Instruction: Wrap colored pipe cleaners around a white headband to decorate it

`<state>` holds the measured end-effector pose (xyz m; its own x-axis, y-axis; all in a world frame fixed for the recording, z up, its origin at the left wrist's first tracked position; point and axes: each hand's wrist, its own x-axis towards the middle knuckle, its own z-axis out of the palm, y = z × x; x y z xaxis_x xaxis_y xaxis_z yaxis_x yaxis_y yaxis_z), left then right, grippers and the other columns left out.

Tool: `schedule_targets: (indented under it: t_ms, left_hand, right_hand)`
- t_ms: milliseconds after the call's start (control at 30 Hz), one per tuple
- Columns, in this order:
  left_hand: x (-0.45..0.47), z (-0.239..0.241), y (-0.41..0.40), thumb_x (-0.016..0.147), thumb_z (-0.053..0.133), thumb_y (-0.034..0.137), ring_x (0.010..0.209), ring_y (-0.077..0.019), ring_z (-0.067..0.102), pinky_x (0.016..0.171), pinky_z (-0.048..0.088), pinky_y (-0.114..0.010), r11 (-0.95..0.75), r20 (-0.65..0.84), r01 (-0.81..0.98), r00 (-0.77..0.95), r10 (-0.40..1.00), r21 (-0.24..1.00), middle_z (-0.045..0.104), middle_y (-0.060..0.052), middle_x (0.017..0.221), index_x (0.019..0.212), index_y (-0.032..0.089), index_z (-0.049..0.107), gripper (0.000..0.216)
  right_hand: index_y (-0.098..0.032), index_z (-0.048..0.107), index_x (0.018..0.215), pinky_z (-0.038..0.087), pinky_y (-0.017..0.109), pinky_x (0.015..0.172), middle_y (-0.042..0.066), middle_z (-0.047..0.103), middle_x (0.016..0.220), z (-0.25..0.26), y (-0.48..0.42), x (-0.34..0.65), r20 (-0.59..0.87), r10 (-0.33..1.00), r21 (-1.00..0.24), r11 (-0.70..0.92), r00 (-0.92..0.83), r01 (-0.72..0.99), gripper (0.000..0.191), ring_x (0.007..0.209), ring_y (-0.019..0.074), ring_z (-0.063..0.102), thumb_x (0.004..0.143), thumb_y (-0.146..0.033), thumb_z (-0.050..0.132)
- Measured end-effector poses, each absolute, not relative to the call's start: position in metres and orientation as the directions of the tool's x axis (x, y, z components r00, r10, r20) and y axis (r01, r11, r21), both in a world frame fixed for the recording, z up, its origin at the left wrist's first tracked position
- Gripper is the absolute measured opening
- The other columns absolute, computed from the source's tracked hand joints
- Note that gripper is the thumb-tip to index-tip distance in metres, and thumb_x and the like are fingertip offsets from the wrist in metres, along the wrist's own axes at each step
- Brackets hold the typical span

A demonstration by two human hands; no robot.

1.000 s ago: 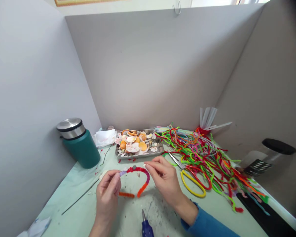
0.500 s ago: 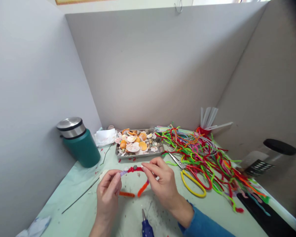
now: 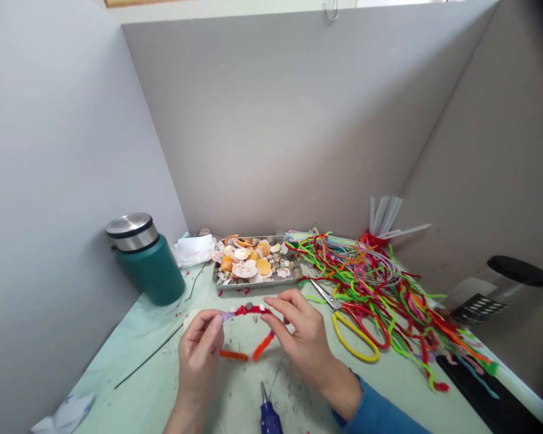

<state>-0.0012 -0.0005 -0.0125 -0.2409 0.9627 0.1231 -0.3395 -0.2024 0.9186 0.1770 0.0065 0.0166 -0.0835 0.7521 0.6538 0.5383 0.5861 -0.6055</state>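
Observation:
My left hand [image 3: 201,346] pinches the lilac end of an arched pipe-cleaner band [image 3: 242,311] between thumb and fingers. The band's red top carries a dark grey pebble-like piece [image 3: 248,306] and small whitish pieces, perhaps shells. At its right side is my right hand [image 3: 298,328], thumb and forefinger slightly parted around the band beside a small white piece [image 3: 262,307]. Two orange pipe-cleaner ends [image 3: 263,347] show below the hands; how they join the band is partly hidden. Below them, a blue tool with a metal nozzle [image 3: 269,416], like a glue gun, points away from me.
Behind the hands stands a metal tray [image 3: 257,285] of shells. Scissors [image 3: 355,333] lie right, by a tangle of coloured pipe cleaners [image 3: 366,271]. A green bottle [image 3: 151,271] stands left, near a thin dark stick [image 3: 147,358]. Grey partitions [image 3: 289,120] enclose the table.
My right thumb and forefinger have parted slightly, uncovering a small white piece on the red part of the band. My left hand keeps its pinch. The view has shifted slightly.

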Motion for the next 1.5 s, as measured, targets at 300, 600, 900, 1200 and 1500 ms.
schedule_targets:
  t_ms: [300, 600, 900, 1200, 1500]
  left_hand:
    - [-0.002, -0.013, 0.000, 0.079, 0.059, 0.029, 0.047, -0.0061, 0.029, 0.045, 0.022, -0.020, -0.212, 0.138, -0.324, -0.238, 0.961, 0.922, 0.035, 0.006, 0.049, 0.080, 0.016, 0.060, 0.013]
    - [0.000, -0.013, 0.000, 0.077, 0.061, 0.031, 0.047, -0.0054, 0.030, 0.045, 0.023, -0.019, -0.214, 0.138, -0.306, -0.253, 0.958, 0.927, 0.037, 0.007, 0.050, 0.081, 0.017, 0.059, 0.015]
    - [-0.001, -0.013, -0.001, 0.078, 0.060, 0.031, 0.046, -0.0049, 0.028, 0.044, 0.023, -0.018, -0.219, 0.140, -0.333, -0.245, 0.959, 0.917, 0.033, 0.007, 0.049, 0.080, 0.017, 0.059, 0.014]
    - [0.003, -0.011, 0.002, 0.080, 0.057, 0.034, 0.047, -0.0060, 0.035, 0.045, 0.027, -0.019, -0.171, 0.149, -0.243, -0.106, 0.983, 0.955, 0.041, 0.006, 0.052, 0.091, 0.016, 0.060, 0.021]
    - [0.002, -0.012, 0.004, 0.082, 0.054, 0.037, 0.046, -0.0057, 0.032, 0.045, 0.026, -0.019, -0.128, 0.111, -0.200, -0.094, 0.989, 0.971, 0.037, 0.007, 0.049, 0.084, 0.015, 0.059, 0.022]
  right_hand:
    - [-0.020, 0.066, 0.093, 0.043, 0.027, 0.064, 0.005, 0.056, 0.081, 0.019, 0.006, 0.175, 0.658, 0.746, -0.602, 0.603, -0.103, 0.522, 0.016, 0.071, 0.0144, 0.053, 0.086, -0.020, 0.051]
    - [-0.019, 0.065, 0.091, 0.042, 0.027, 0.063, 0.005, 0.055, 0.081, 0.015, 0.005, 0.175, 0.666, 0.738, -0.597, 0.614, -0.108, 0.515, 0.014, 0.070, 0.0147, 0.053, 0.085, -0.019, 0.052]
    - [-0.020, 0.059, 0.104, 0.043, 0.028, 0.067, 0.006, 0.056, 0.093, 0.015, 0.004, 0.188, 0.584, 0.800, -0.650, 0.564, -0.141, 0.509, 0.022, 0.076, 0.0161, 0.055, 0.083, -0.026, 0.057]
    - [-0.019, 0.062, 0.083, 0.040, 0.024, 0.063, 0.002, 0.060, 0.077, 0.001, 0.011, 0.192, 0.472, 0.877, -0.720, 0.445, -0.094, 0.533, 0.011, 0.070, 0.0146, 0.055, 0.085, -0.019, 0.051]
    - [-0.021, 0.054, 0.101, 0.041, 0.024, 0.061, 0.002, 0.060, 0.084, 0.012, -0.027, 0.232, 0.317, 0.874, -0.572, 0.487, -0.369, 0.660, 0.024, 0.066, 0.0139, 0.056, 0.082, -0.035, 0.057]
